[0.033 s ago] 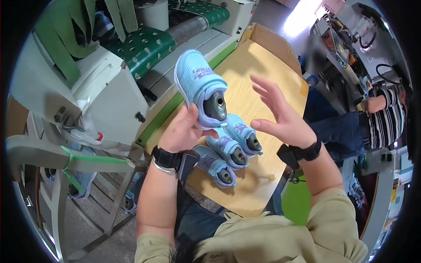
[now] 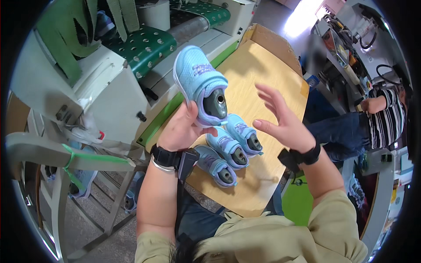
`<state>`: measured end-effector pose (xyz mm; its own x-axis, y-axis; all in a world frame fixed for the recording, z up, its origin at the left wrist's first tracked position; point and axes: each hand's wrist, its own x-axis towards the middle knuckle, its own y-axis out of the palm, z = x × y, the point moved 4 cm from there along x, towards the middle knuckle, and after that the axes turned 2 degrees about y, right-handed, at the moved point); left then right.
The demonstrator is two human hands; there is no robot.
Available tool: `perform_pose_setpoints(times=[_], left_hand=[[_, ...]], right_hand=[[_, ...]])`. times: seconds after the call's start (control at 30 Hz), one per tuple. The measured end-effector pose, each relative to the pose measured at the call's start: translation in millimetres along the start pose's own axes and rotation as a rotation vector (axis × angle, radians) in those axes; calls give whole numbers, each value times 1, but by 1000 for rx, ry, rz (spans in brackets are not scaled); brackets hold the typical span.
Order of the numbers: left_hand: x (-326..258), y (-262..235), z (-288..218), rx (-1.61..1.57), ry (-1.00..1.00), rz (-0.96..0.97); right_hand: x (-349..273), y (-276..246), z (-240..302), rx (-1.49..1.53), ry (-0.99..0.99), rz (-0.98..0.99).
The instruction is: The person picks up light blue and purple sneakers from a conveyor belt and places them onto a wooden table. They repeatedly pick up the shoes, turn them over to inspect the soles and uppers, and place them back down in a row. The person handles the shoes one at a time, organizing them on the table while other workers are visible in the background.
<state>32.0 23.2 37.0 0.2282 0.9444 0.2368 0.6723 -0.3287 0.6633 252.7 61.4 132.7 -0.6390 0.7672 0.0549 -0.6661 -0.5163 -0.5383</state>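
Note:
A light-blue sneaker [image 2: 196, 72] with purple lettering and a dark shoe last inside its opening is raised above the table. My left hand [image 2: 182, 128] grips it around the heel, toe pointing up and away. To its right, my right hand [image 2: 285, 120] is held in the air with fingers apart, touching nothing. Below the raised shoe, three matching sneakers lie side by side on the wooden table [image 2: 245, 193]: a left one [image 2: 211, 164], a middle one [image 2: 226, 145] and a right one [image 2: 240, 131]. Each has a dark last in it.
A machine with a green perforated conveyor belt [image 2: 151, 48] and hanging green strips [image 2: 66, 30] stands at the far left. A grey rack [image 2: 57, 175] holds more shoes at the near left. On the right, a person in a striped top [image 2: 386, 118] stands beside equipment.
My right hand has moved slightly down and to the right. The raised sneaker stays in my left hand, shifted very slightly upward.

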Motion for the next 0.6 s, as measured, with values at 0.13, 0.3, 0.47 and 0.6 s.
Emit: perform_pose_setpoints(times=[0.13,0.3,0.47,0.6], left_hand=[[13,1,-36,-143,213,17],[20,-7,-61,-36,463,-107],[22,-36,-49,-1,327,-230],[18,-52,-46,-65,325,-205]], right_hand=[[-56,34,-95,-228,148,-26],[-76,70,-118,-158,72,-131],[-67,66,-133,-20,182,-128],[-45,32,-133,120,319,-178]])
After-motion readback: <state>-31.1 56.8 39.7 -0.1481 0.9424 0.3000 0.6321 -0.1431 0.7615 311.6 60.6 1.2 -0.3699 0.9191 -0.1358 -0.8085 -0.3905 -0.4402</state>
